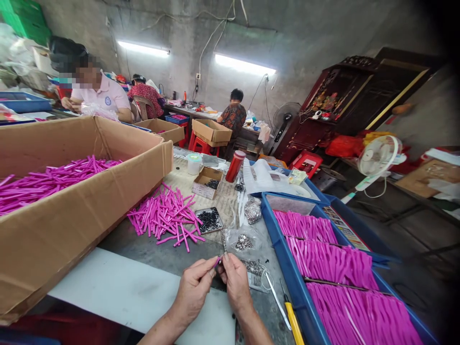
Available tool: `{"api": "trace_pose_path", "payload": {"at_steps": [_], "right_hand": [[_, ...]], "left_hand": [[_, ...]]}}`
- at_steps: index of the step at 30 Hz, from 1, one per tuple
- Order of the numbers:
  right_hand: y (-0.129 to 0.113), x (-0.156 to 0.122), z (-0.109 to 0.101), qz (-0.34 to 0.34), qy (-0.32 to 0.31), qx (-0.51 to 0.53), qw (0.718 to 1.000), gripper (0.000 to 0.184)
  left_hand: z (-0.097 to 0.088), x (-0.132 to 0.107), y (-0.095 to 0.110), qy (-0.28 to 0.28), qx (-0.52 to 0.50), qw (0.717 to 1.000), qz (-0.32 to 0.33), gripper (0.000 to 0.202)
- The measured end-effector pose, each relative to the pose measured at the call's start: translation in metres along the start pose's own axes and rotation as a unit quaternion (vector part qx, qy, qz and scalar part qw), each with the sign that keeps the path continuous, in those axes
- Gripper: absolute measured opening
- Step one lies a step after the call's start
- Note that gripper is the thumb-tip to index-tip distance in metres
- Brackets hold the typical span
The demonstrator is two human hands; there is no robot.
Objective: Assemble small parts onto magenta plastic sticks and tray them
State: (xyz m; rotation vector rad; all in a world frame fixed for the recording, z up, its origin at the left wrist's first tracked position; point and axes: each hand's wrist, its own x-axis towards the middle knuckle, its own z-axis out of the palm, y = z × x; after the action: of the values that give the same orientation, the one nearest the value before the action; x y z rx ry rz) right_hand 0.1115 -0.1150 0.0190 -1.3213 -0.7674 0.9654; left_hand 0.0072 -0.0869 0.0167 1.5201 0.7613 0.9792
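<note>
A grey worktable [151, 251] fills the middle of the view, partly covered by a pale panel [143, 287] under the left arm. On the left stands a large cardboard box [82, 215] with magenta strips inside, and a loose strip pile [165, 215] lies beside it. Past the hands are a shallow tray [212, 230] of small black pieces and a clear bag [247, 240] of small metal parts. On the right, a blue tray [294, 282] carries 3 rows of magenta strips, with a yellow-handled tool [293, 322] next to it. Behind, 3 other people [108, 98] sit near a grey wall [309, 28] with 2 lit tubes [245, 63].

Both forearms come up from the bottom edge, and the hands meet near the panel's far edge, fingers bent inward. The left hand [196, 287] has thumb and fingers together, pinched on a magenta piece [217, 261]. The right hand [233, 278] has its thumb and fingers curled right beside it; whether they also clamp it I cannot tell.

The magenta piece sits at the left fingertips, between the 2 hands, mostly hidden by the fingers.
</note>
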Motion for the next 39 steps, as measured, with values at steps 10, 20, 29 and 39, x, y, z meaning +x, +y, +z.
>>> {"api": "trace_pose_path", "payload": {"at_steps": [10, 20, 29, 39], "right_hand": [[0.003, 0.000, -0.005, -0.044, -0.036, -0.036, 0.998, 0.033], [0.007, 0.003, -0.011, -0.055, -0.021, -0.062, 0.996, 0.032], [0.004, 0.004, -0.011, -0.073, -0.001, -0.086, 0.994, 0.030], [0.008, 0.003, -0.013, -0.058, 0.005, -0.070, 0.996, 0.031]], "left_hand": [[-0.001, -0.001, 0.004, -0.008, 0.010, 1.000, 0.010, 0.026], [0.000, 0.000, 0.006, -0.019, -0.002, 1.000, 0.002, 0.028], [0.000, -0.001, 0.003, -0.026, -0.029, 0.999, -0.016, 0.027], [0.000, -0.001, -0.001, -0.011, -0.032, 0.999, -0.024, 0.027]]}}
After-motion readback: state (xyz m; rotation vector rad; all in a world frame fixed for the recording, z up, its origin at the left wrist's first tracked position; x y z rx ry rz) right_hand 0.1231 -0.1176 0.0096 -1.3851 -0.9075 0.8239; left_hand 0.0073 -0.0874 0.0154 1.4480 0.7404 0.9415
